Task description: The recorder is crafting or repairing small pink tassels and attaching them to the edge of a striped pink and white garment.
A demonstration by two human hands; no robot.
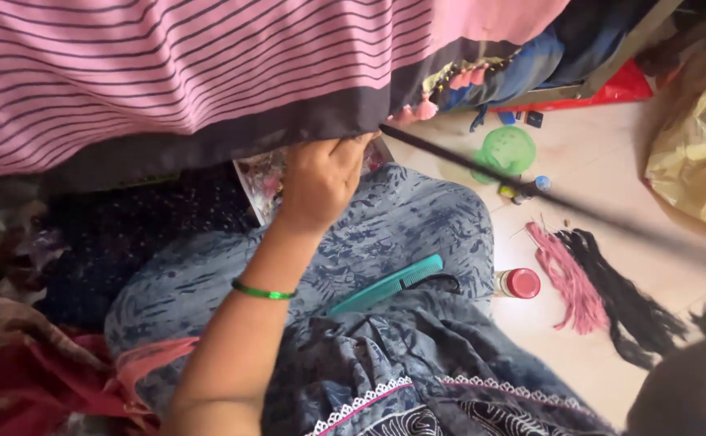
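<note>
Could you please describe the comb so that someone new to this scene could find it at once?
Start at the blue patterned cloth over the person's lap. The comb lies on it, right of the forearm wearing a green bangle. It is the only long teal toothed thing there.

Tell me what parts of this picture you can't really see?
Head view only:
- Left hand: its fingertips are tucked behind the dark border of the pink striped cloth.
- Right hand: blurred at the lower right corner, so its grip cannot be told.
- Black thread: motion-blurred.
- Small bottles on the floor: too small to identify.
- Yellow bag: cut off by the right edge.
</note>
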